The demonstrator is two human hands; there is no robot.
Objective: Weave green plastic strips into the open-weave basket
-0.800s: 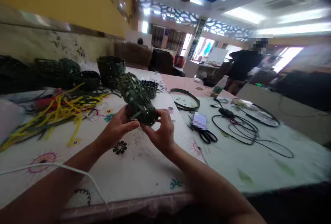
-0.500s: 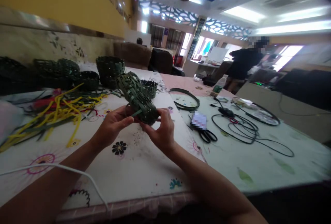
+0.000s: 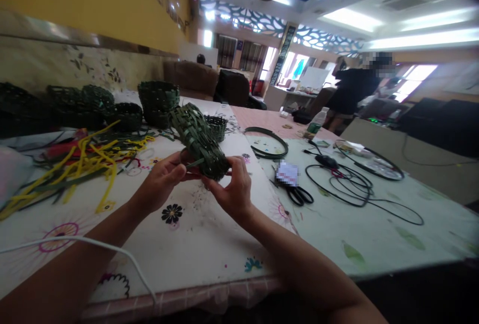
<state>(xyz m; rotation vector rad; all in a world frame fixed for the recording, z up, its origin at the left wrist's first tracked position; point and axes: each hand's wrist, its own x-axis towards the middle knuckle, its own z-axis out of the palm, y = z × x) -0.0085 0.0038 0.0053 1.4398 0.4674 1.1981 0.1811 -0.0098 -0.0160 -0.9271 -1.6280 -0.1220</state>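
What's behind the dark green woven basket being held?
A low, dark green woven basket and a taller one; their parts behind the held basket are hidden.

With the basket (image 3: 200,142) at the clock's centre, the left hand (image 3: 161,179) is at eight o'clock, the right hand (image 3: 232,189) at five, and on the table (image 3: 220,249) strips (image 3: 99,158) lie at nine, a second basket (image 3: 159,102) stands at eleven, a bottle (image 3: 317,123) at two, a hoop (image 3: 271,156) at three, and scissors (image 3: 292,193) at four.

Bare hands (image 3: 236,188) and bare forearms (image 3: 295,254)
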